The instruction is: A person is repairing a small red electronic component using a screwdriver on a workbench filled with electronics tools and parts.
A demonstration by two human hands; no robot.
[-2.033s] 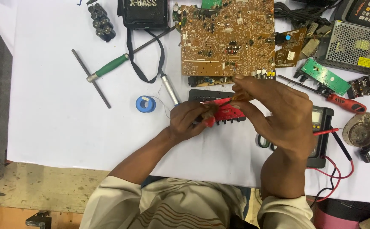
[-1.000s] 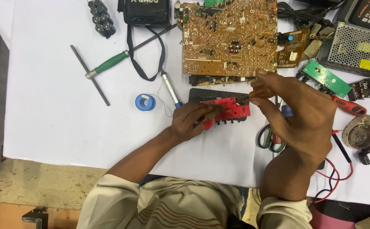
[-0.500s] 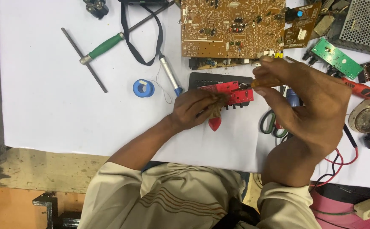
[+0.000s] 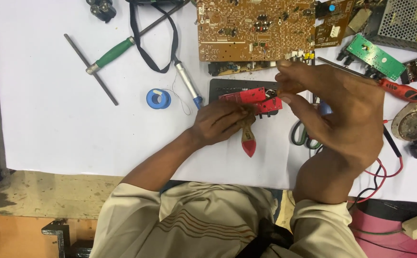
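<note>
The left hand (image 4: 220, 125) rests on the white table (image 4: 51, 110) near its front edge and closes around a small red circuit board (image 4: 251, 98), pinning it flat enough that its top face is turned up toward the camera. A red-tipped tool handle (image 4: 248, 141) pokes out from under the same hand, pointing at the front edge; whether the fingers grip it too, I cannot tell. Bracing the wrist on the table likely steadies the board.

The right hand (image 4: 335, 112) hovers above, thumb and forefinger pinched narrowly together just at the board's right end. Something tiny may sit between them, but it is too small to make out. The board thus lies under the left fingertips and directly left of the right pinch.

Behind it lies a dark flat panel (image 4: 227, 86), and beyond that, toward the back edge, 1 large brown circuit board (image 4: 254, 28). A blue solder spool (image 4: 159, 98) and a soldering iron (image 4: 187, 83) lie to the left, scissors (image 4: 301, 136) and a red-handled screwdriver (image 4: 399, 90) to the right.
</note>
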